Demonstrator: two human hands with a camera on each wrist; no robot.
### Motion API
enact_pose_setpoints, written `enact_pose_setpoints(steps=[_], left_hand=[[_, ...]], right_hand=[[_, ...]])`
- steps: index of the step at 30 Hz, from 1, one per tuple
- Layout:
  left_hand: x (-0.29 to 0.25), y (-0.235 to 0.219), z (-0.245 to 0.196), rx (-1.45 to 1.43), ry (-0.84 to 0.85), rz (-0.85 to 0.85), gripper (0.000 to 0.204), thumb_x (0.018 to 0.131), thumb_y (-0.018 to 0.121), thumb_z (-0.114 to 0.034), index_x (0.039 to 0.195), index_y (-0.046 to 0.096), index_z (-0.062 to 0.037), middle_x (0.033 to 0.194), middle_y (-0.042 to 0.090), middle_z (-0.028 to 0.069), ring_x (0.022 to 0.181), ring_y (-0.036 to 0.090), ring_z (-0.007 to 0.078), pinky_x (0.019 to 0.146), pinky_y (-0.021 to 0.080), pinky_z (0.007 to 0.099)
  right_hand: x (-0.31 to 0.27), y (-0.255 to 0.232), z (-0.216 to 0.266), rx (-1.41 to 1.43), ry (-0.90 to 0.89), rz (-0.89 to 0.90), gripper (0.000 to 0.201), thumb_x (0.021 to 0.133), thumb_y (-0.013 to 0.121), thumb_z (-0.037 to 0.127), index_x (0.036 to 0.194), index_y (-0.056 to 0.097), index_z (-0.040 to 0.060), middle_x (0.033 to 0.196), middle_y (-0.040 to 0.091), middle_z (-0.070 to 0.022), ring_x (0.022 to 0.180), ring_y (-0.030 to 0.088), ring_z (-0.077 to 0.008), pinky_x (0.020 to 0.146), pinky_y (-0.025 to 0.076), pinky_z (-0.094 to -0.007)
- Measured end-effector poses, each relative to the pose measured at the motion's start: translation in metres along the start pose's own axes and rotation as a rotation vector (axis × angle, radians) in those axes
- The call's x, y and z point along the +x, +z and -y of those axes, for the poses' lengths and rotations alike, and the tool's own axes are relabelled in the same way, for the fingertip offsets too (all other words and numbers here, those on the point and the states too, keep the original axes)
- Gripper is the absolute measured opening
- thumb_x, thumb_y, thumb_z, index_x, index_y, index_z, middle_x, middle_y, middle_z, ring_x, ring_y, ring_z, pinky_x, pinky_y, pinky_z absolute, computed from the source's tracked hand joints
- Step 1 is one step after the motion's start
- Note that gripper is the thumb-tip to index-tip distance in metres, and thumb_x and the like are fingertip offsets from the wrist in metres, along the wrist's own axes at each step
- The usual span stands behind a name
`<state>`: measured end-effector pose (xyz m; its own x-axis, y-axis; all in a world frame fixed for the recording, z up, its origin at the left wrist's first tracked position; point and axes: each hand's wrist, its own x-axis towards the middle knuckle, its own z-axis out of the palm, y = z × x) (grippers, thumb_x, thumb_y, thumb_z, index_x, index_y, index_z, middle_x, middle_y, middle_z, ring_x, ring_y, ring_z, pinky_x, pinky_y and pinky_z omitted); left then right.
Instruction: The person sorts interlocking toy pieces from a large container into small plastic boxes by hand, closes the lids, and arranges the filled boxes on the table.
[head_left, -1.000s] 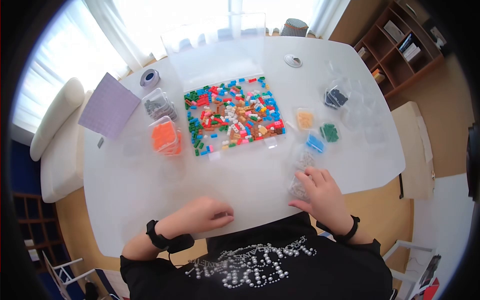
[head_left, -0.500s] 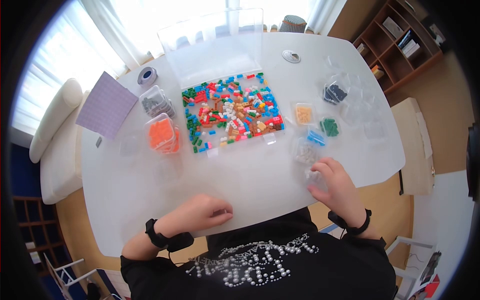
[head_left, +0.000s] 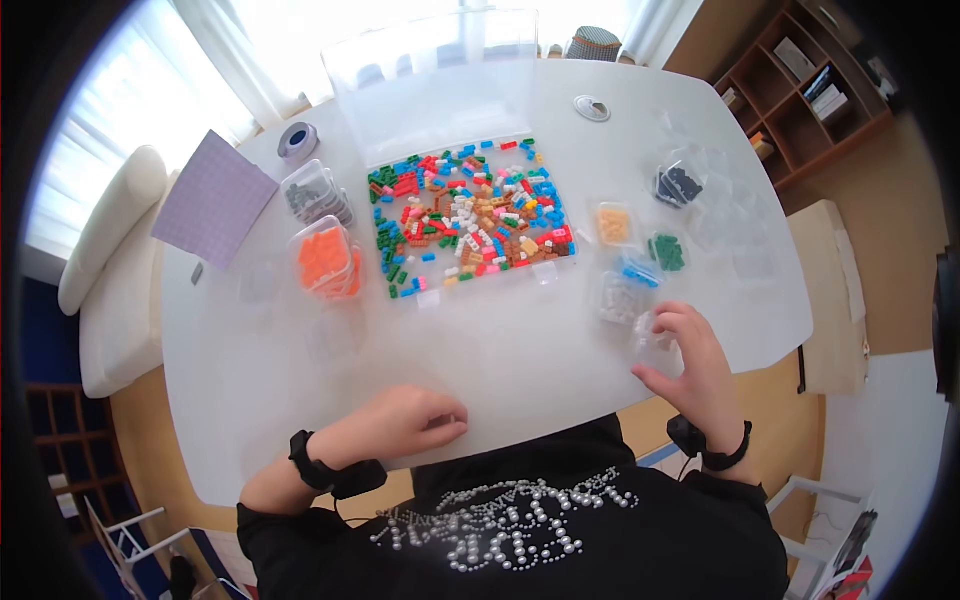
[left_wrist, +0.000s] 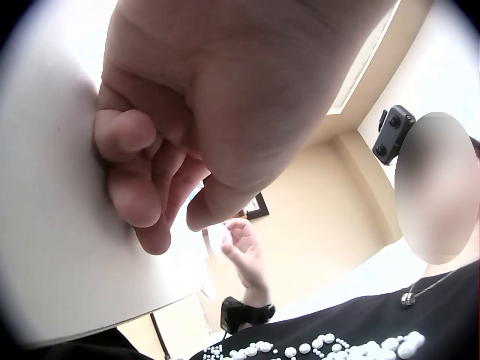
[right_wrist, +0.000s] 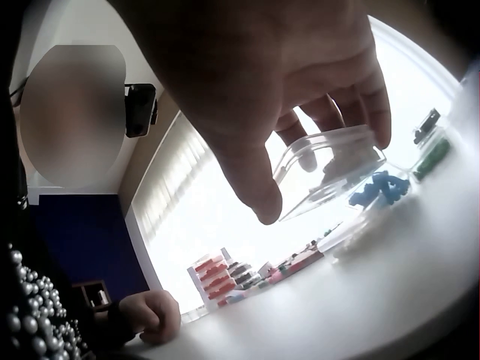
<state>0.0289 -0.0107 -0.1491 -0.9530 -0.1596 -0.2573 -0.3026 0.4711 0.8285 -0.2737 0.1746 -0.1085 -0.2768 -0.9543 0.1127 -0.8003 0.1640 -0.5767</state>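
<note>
My right hand (head_left: 695,365) holds a small clear plastic box (right_wrist: 330,157) between thumb and fingers, over the right front part of the table. In the right wrist view the box is tilted, with a greyish patch showing through its wall. Just beyond it stands a clear box of white bricks (head_left: 622,298), with blue bricks (head_left: 640,270) behind that. My left hand (head_left: 405,425) rests on the table by the front edge, fingers loosely curled, holding nothing. A large open case (head_left: 430,296) spread with mixed coloured bricks lies in the middle.
Boxes of orange bricks (head_left: 325,260) and grey bricks (head_left: 312,190) are stacked on the left, near a roll of tape (head_left: 297,141) and a purple gridded sheet (head_left: 215,195). On the right are boxes of yellow (head_left: 613,225), green (head_left: 667,252) and dark bricks (head_left: 678,184).
My right hand has moved right and slightly away from me, carrying the clear box off from its place in front of the white bricks. My left hand has stayed put.
</note>
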Motion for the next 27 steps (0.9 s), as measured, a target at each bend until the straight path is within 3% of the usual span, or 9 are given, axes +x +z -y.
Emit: enact_pose_setpoints(steps=[3,6,10,12,21,27], left_hand=[[0.000,0.000,0.000,-0.020,-0.008,0.001,0.011,0.090,0.063,-0.015,0.094,0.068,-0.0068,0.067,0.065,0.0051,0.059,0.063,0.0165,0.056,0.047,0.0295],[-0.001,-0.004,-0.002,0.046,-0.009,-0.003,0.011,0.090,0.062,-0.016,0.095,0.068,-0.0068,0.068,0.065,0.0053,0.059,0.063,0.0168,0.057,0.047,0.0300],[0.000,-0.003,0.001,0.024,0.011,0.012,0.012,0.091,0.061,-0.015,0.095,0.067,-0.0060,0.069,0.066,0.0057,0.060,0.063,0.0165,0.058,0.048,0.0299],[0.002,-0.003,0.002,-0.012,0.016,0.028,0.012,0.091,0.061,-0.015,0.096,0.067,-0.0056,0.069,0.066,0.0058,0.060,0.063,0.0161,0.058,0.048,0.0295],[0.001,-0.004,0.001,-0.051,-0.008,0.017,0.011,0.091,0.061,-0.014,0.095,0.067,-0.0051,0.070,0.066,0.0052,0.061,0.065,0.0133,0.057,0.048,0.0272],[0.001,-0.002,0.001,-0.051,-0.011,0.004,0.011,0.091,0.062,-0.015,0.094,0.068,-0.0067,0.067,0.066,0.0035,0.058,0.063,0.0138,0.056,0.047,0.0276]], right_hand=[[0.021,0.006,0.002,-0.074,-0.146,0.000,0.050,0.068,0.080,0.010,0.109,0.053,0.0055,0.118,0.055,-0.0137,0.109,0.054,-0.0350,0.091,0.046,-0.0404],[0.040,0.012,-0.016,-0.137,-0.079,-0.020,0.052,0.070,0.079,0.009,0.113,0.051,0.0043,0.118,0.055,-0.0145,0.110,0.055,-0.0345,0.093,0.046,-0.0392],[0.047,0.008,-0.032,-0.187,-0.127,-0.053,0.054,0.071,0.077,0.008,0.117,0.049,0.0043,0.118,0.055,-0.0154,0.110,0.055,-0.0347,0.093,0.046,-0.0385],[0.043,0.007,-0.033,-0.083,-0.018,-0.053,0.057,0.071,0.077,0.007,0.120,0.047,0.0044,0.119,0.055,-0.0154,0.111,0.055,-0.0347,0.093,0.046,-0.0378],[0.031,-0.003,-0.038,-0.031,0.107,-0.099,0.057,0.070,0.078,0.007,0.120,0.050,0.0039,0.121,0.056,-0.0140,0.112,0.055,-0.0331,0.096,0.045,-0.0372],[0.038,0.008,-0.026,-0.100,-0.100,-0.027,0.062,0.068,0.081,0.008,0.121,0.050,0.0039,0.126,0.055,-0.0129,0.118,0.052,-0.0322,0.099,0.044,-0.0369]])
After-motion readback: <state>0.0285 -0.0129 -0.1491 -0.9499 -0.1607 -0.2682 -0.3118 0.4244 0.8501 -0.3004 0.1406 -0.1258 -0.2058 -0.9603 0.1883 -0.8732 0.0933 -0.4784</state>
